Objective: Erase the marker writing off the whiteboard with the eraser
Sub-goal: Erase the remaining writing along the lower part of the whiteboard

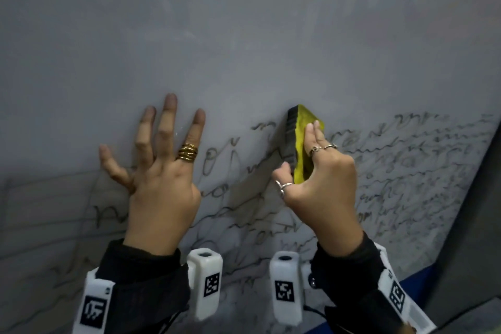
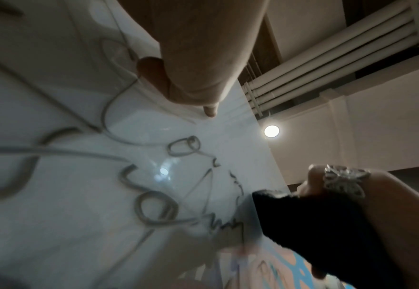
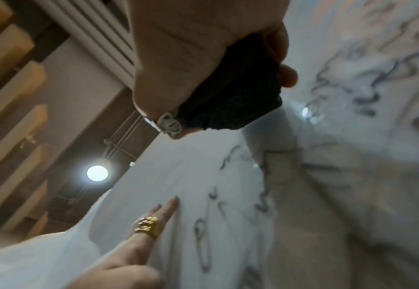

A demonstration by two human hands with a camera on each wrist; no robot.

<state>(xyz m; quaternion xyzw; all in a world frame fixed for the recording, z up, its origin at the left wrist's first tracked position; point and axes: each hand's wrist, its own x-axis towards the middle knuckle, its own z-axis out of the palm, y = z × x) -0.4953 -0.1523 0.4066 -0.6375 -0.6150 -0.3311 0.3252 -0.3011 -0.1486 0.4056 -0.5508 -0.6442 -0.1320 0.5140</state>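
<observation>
Far left on the whiteboard [image 1: 244, 35]: long faint strokes and loops of marker writing [image 1: 406, 165], not yet wiped. Upper part of the board seen already grey and smeared, with almost no lines left; lower part covered with rows of writing, reaching to the right edge.

Left of the middle: left hand [image 1: 160, 184] laid flat against the board, fingers [image 1: 169, 116] straight and spread, holding nothing, gold ring [image 1: 187, 152] on one finger. Judged as support only, to steady the board or the body.

Right of the middle: right hand [image 1: 322, 190] closed around the eraser [image 1: 301, 141], thumb on the near side, other fingers along the yellow back, several silver rings worn. Eraser found at the top line of the remaining writing, between the two hands and nearer to the right one. Dark felt face turned to the board and toward the left; in the right wrist view seemingly touching the surface, though not fully sure. Long axis standing nearly upright along the board, upper end leaning a little to the left, yellow back facing outward and right.

Step in hand, as judged: wiping in progress, at the border between cleaned and written area. Roughly the upper half done, the lower half left.

Next move, as judged: firm pressure with the felt flat on the board, then sideways strokes across the top row, working down row by row. Dense writing at the far right probably needing several passes.
</observation>
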